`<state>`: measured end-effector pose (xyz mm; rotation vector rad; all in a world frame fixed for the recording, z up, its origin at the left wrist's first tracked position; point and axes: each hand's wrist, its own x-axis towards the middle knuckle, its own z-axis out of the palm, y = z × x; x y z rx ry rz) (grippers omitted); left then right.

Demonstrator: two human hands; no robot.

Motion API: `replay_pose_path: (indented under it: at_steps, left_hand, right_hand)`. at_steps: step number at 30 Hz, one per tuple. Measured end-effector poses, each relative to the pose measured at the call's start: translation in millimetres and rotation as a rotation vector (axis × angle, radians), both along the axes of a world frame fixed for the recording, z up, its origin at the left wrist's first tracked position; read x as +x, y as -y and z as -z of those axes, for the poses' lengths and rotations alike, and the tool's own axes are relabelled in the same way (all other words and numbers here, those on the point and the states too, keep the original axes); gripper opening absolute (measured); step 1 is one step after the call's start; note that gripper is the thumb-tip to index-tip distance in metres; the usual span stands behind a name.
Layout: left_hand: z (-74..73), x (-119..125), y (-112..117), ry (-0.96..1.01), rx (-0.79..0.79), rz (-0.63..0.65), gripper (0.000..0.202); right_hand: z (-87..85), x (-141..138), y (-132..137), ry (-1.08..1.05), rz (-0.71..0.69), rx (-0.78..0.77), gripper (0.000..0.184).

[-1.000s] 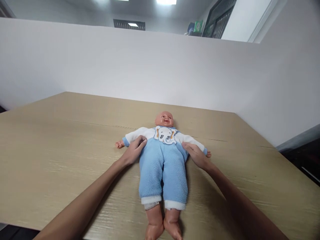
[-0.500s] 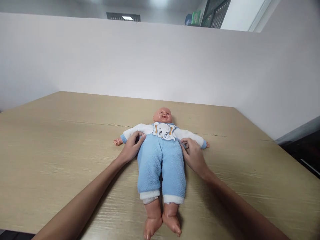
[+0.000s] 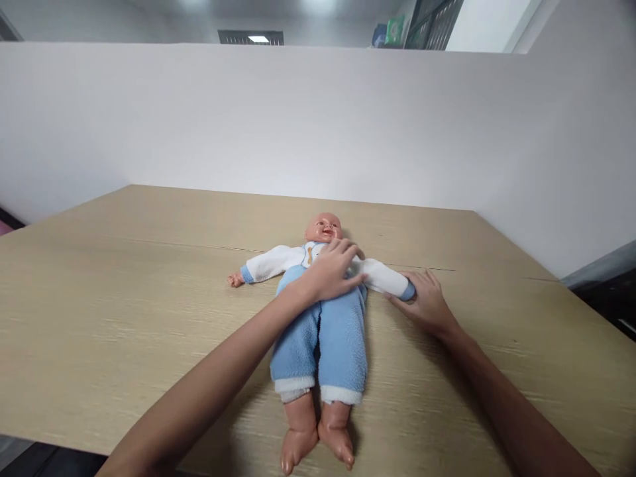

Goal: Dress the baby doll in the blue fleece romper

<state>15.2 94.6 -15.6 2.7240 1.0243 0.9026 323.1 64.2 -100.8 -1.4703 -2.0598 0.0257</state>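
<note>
A baby doll (image 3: 298, 354) lies face up on the table, feet toward me, in a white and light blue fleece outfit. My left hand (image 3: 332, 270) reaches across its chest and covers most of the elephant patch (image 3: 309, 254). Its fingers and thumb lie on either side of the doll's white sleeve (image 3: 382, 277), close to the shoulder. At the other end of that sleeve, my right hand (image 3: 426, 301) is wrapped round the blue cuff (image 3: 408, 291), hiding the doll's hand there. The doll's other arm (image 3: 271, 263) stretches out to the left, untouched.
The light wooden table (image 3: 149, 318) extends on both sides of the doll. A pale wall panel (image 3: 298, 126) rises behind its far edge. Something dark (image 3: 609, 295) stands beyond the right edge.
My left hand has moved from the outfit's left side across to the chest and right shoulder. My right hand has gone from the waist outward to the right cuff.
</note>
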Motion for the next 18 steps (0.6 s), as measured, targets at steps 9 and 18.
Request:
replay_pose_path:
  at_steps: [9, 18]
  left_hand:
    - [17.1, 26.9, -34.2, -0.156, -0.07, 0.044, 0.052]
    - [18.2, 11.4, -30.9, 0.324, -0.202, 0.084, 0.035]
  right_hand:
    - [-28.9, -36.8, 28.9, -0.806, -0.113, -0.233, 0.08]
    - [4.6, -46.6, 29.3, -0.608, -0.133, -0.342, 0.074]
